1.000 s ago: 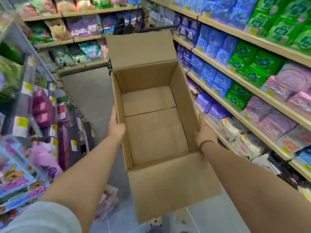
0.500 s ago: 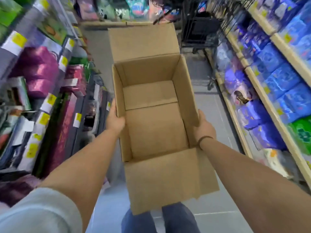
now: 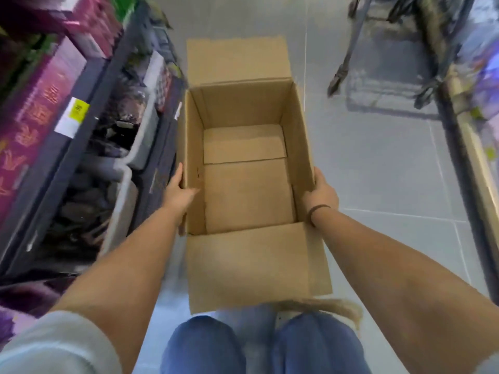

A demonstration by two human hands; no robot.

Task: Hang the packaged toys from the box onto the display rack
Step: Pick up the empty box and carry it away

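Note:
An open brown cardboard box (image 3: 244, 193) hangs in front of me over the aisle floor, flaps spread front and back. Nothing lies inside it; only its bare bottom shows. My left hand (image 3: 178, 191) grips the box's left wall, thumb over the rim. My right hand (image 3: 322, 191), with a dark band on the wrist, grips the right wall. Packaged toys (image 3: 40, 103) in pink and purple boxes fill the rack on the left.
A dark shelf rack (image 3: 89, 147) with a yellow price tag (image 3: 77, 110) runs along the left. A trolley's black legs (image 3: 348, 58) stand at the far right on the grey tiled floor (image 3: 378, 171). Another shelf edge (image 3: 475, 147) lines the right side. My knees in jeans show below.
The view has tipped downward from the shelves to the floor. The box has come lower and closer to my knees, still held on both sides.

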